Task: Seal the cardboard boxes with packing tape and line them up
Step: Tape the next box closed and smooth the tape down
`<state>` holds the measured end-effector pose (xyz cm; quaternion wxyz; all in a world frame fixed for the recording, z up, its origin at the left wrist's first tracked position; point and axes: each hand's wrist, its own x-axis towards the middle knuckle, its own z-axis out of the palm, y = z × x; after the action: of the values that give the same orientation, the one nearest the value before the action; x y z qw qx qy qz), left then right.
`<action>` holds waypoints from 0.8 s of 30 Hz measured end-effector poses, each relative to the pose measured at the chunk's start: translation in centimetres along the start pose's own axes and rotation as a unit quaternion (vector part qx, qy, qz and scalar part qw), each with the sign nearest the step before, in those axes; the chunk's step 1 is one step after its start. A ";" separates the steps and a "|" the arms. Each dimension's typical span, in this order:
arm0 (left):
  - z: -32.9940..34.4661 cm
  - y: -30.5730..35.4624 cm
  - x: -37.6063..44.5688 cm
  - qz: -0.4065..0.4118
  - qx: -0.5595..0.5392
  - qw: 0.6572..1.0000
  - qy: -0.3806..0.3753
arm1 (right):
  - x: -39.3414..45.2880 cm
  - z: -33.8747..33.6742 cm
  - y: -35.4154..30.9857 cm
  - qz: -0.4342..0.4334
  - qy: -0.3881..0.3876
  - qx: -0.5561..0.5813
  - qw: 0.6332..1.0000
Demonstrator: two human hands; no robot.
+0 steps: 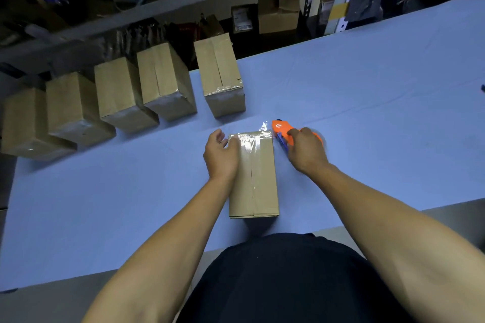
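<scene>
1. While the right hand [305, 151] is curled round the orange tape dispenser [284, 131] just off the far right corner of the box [253, 178], the biggest risk I see is the cut. A crinkled tail of clear tape [263, 127] sticks up at the box's far end, and a sideways yank could peel the strip back off the seam or tear it ragged.
2. Next worry is the box sliding. It sits mid-desk, close to the near edge in front of the person. The left hand [220, 156] only rests on its far left corner with fingers laid loosely over the top, so a hard tug might skate it across the blue desk [367, 102] cloth.
3. That loose tail could fold onto itself and stick, leaving a lump instead of a flat seal down the end face.
4. Small stuff: five sealed boxes [168, 81] stand in a row along the far left edge, the nearest one already apart from the others, so shoving this one in carelessly could knock the line crooked.
</scene>
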<state>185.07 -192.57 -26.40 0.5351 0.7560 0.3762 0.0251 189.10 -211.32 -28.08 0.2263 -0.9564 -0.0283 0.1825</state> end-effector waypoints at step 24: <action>-4.4 4.8 0.5 0.112 -0.229 0.966 0.031 | -2.0 -4.0 -11.2 -0.002 0.226 0.380 0.897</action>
<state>186.04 -189.48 -20.69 0.6756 0.6497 0.2896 0.1939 188.96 -203.27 -19.12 0.5733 -0.8130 0.0926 -0.0419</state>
